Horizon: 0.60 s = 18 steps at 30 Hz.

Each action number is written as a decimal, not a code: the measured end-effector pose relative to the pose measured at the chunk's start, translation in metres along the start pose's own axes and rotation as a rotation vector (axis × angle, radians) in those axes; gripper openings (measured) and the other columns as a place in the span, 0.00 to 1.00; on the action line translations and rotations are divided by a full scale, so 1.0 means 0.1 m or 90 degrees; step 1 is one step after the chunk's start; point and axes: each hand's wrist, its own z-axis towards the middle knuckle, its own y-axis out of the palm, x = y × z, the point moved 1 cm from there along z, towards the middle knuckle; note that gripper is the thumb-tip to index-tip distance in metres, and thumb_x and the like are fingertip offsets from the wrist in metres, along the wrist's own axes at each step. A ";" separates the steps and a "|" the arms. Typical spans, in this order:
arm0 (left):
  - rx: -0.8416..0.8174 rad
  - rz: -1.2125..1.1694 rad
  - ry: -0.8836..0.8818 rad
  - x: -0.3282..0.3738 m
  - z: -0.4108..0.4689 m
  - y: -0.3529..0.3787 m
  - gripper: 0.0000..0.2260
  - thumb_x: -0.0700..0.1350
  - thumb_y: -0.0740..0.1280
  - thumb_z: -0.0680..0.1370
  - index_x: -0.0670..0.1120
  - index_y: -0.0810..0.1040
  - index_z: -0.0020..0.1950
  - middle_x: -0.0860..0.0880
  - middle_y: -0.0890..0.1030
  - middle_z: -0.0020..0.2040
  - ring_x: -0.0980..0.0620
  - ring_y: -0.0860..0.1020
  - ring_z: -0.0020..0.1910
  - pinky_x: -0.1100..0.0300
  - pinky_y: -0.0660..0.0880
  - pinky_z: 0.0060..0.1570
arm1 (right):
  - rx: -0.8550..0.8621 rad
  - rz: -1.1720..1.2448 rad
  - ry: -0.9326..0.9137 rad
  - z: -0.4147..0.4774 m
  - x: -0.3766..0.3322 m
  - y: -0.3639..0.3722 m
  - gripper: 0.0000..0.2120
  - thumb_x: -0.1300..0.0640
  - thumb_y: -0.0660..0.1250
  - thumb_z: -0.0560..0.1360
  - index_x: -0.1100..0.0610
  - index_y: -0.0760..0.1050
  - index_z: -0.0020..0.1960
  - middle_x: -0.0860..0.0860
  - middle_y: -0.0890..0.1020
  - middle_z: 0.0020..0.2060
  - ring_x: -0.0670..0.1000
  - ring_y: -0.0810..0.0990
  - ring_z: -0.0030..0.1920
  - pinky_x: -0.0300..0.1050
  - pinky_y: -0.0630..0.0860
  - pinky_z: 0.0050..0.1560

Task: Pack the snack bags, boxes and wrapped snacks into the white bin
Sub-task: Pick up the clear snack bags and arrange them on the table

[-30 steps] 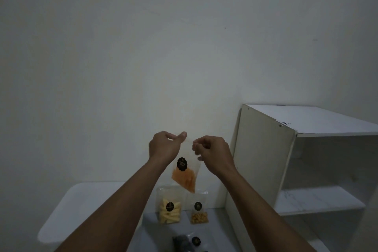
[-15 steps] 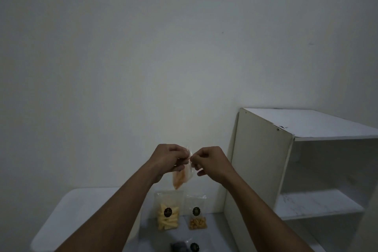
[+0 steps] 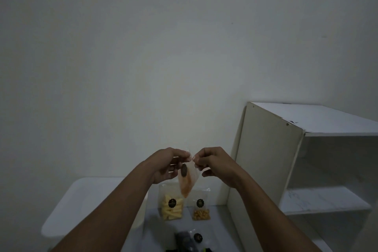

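A clear snack bag with orange chips (image 3: 186,182) and a black round sticker hangs in the air, pinched at its top edge by both my left hand (image 3: 166,164) and my right hand (image 3: 212,162). The bag is turned partly edge-on. Below it, two clear bags lean against the wall: one with pale yellow sticks (image 3: 171,206) and one with small golden pieces (image 3: 201,209). A bag with dark contents (image 3: 188,240) lies nearer to me. The white bin (image 3: 90,200) stands at the lower left, partly covered by my left forearm.
A white open shelf unit (image 3: 306,159) stands at the right, its side panel close to my right hand. A plain white wall fills the background. The bags rest on a white surface (image 3: 221,229) between bin and shelf.
The orange bag first faced me, then turned edge-on as my hands came together at its top. Now it has swung partly back, showing its sticker again.
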 end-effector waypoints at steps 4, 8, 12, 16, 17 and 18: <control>0.011 -0.019 -0.005 -0.06 0.08 0.00 0.07 0.43 0.73 0.73 0.42 0.83 0.49 0.49 0.85 0.42 0.56 0.73 0.32 0.65 0.69 0.29 | 0.027 -0.060 -0.011 0.02 0.08 0.00 0.06 0.62 0.65 0.77 0.61 0.80 0.46 0.55 0.83 0.39 0.49 0.79 0.38 0.42 0.77 0.37; 0.079 -0.023 0.050 -0.04 0.19 0.02 0.08 0.43 0.72 0.74 0.41 0.83 0.51 0.49 0.85 0.44 0.58 0.71 0.30 0.65 0.69 0.30 | 0.058 -0.078 -0.052 0.00 0.24 0.06 0.17 0.41 0.62 0.79 0.53 0.80 0.53 0.50 0.85 0.46 0.46 0.82 0.45 0.41 0.78 0.41; 0.120 -0.011 0.079 -0.04 0.25 0.07 0.08 0.44 0.72 0.73 0.41 0.85 0.48 0.48 0.85 0.47 0.54 0.74 0.34 0.63 0.72 0.31 | 0.067 -0.129 -0.049 0.07 0.60 0.19 0.13 0.43 0.68 0.75 0.47 0.77 0.57 0.45 0.84 0.50 0.43 0.83 0.48 0.47 0.81 0.46; 0.210 0.080 0.146 -0.28 0.38 0.07 0.08 0.49 0.72 0.75 0.45 0.84 0.47 0.48 0.86 0.47 0.50 0.79 0.42 0.58 0.77 0.39 | 0.179 -0.082 -0.008 0.19 0.87 0.25 0.10 0.61 0.62 0.80 0.53 0.81 0.51 0.50 0.84 0.44 0.50 0.83 0.46 0.55 0.83 0.45; 0.268 0.102 0.171 -0.39 0.42 0.04 0.08 0.50 0.73 0.74 0.47 0.83 0.46 0.47 0.85 0.46 0.49 0.80 0.44 0.56 0.78 0.43 | 0.193 -0.063 0.005 0.20 0.92 0.25 0.11 0.63 0.61 0.80 0.54 0.81 0.50 0.52 0.83 0.43 0.51 0.82 0.45 0.56 0.83 0.44; 0.332 0.133 0.187 -0.51 0.47 0.00 0.08 0.52 0.72 0.74 0.48 0.82 0.46 0.47 0.84 0.47 0.48 0.80 0.46 0.54 0.78 0.47 | 0.200 -0.044 0.014 0.22 0.99 0.25 0.11 0.63 0.60 0.80 0.56 0.82 0.49 0.53 0.83 0.41 0.52 0.82 0.44 0.56 0.82 0.43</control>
